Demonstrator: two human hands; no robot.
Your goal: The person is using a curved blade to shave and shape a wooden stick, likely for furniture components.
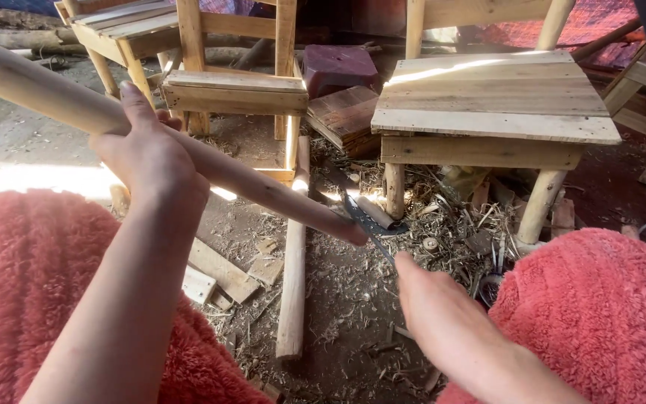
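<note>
My left hand [147, 153] grips a long peeled wooden pole [256, 185] that slants from the upper left down to its tip near the middle. My right hand [431, 299] holds a knife with a dark curved blade [364, 221]; the blade's edge rests against the pole's tip. The handle is hidden inside my fist. My knees, covered in fluffy red fabric [600, 307], frame both sides of the view.
A second pole [293, 277] lies on the dirt floor among shavings and wood scraps. A wooden stool [495, 112] stands at the right, unfinished wooden chairs [233, 86] behind, with a dark red block [338, 66] between them.
</note>
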